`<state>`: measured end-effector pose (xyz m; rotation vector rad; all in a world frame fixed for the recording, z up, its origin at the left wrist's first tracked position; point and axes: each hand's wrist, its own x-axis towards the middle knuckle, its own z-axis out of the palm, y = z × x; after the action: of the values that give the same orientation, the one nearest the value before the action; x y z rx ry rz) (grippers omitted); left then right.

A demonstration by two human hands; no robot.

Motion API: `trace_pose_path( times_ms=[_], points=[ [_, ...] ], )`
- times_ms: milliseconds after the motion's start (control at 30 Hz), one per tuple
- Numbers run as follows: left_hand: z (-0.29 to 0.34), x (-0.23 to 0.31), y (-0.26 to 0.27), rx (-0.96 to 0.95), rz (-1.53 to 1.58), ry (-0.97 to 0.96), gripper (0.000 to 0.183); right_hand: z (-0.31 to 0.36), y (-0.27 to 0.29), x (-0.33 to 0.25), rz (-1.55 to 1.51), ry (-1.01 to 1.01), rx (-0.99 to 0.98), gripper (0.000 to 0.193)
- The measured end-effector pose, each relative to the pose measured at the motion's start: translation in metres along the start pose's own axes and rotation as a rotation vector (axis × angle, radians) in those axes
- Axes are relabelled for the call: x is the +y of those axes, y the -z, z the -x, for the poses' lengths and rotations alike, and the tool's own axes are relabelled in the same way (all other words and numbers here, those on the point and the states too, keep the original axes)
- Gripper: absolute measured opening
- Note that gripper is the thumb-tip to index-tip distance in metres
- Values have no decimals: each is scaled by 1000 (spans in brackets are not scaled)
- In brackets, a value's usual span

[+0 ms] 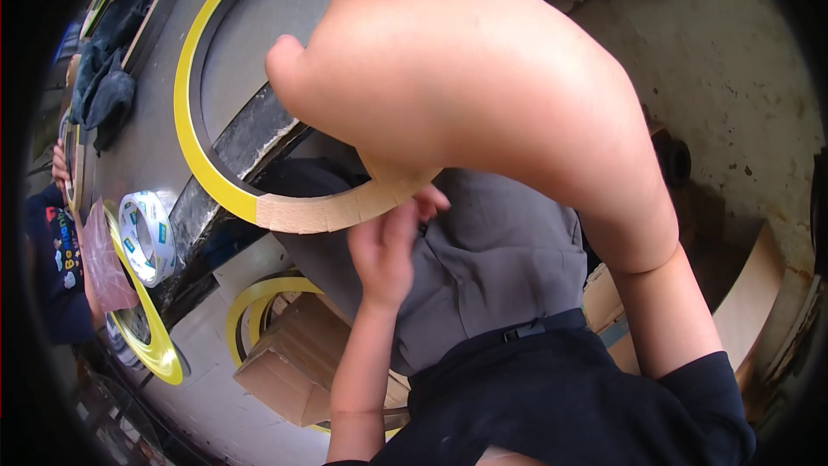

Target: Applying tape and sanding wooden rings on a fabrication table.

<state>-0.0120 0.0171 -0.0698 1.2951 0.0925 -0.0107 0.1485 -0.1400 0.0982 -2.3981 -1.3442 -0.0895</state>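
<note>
A large flat yellow ring [185, 95] lies partly on the grey tabletop, its near side out over my lap. Along that near side runs a band of beige tape [306, 214] in overlapping pieces, and one piece stands up from the ring below my right hand. My left hand [384, 255] is under the taped edge, its fingers bent against the ring and partly hidden behind it. My right hand [371, 60] arches over the ring close to the camera. Its thumb sticks out to the left; the other fingers are hidden, so what they hold does not show.
A white tape roll [131, 246] stands at the table's left edge by pink plastic wrap [109, 272] and more yellow rings [159, 362]. Below is a cardboard box [289, 371]. Dark cloth [103, 91] lies far left, near another person's hand [60, 164]. A wall [733, 60] rises right.
</note>
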Motion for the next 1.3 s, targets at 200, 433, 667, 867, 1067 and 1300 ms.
trace_pose_path(
  times_ms=[200,433,667,867,1067,1300],
  points=[
    [-57,10,-8,-256,1146,130,49,2,11,-7,-10,37,-26,18],
    [-70,-9,10,-423,1135,75,42,-17,5,-25,-29,86,-55,21],
    [-68,-6,-12,-443,1542,178,42,-8,-34,-25,32,-221,413,15],
    [-65,-18,-31,-450,1478,-36,50,63,-56,-51,-262,-269,461,7],
    [-41,-37,-37,-255,1388,-49,53,82,-85,-51,-300,-263,453,22],
    [0,-62,-37,-120,1341,98,62,91,-130,-72,-283,-360,563,64]
  ],
)
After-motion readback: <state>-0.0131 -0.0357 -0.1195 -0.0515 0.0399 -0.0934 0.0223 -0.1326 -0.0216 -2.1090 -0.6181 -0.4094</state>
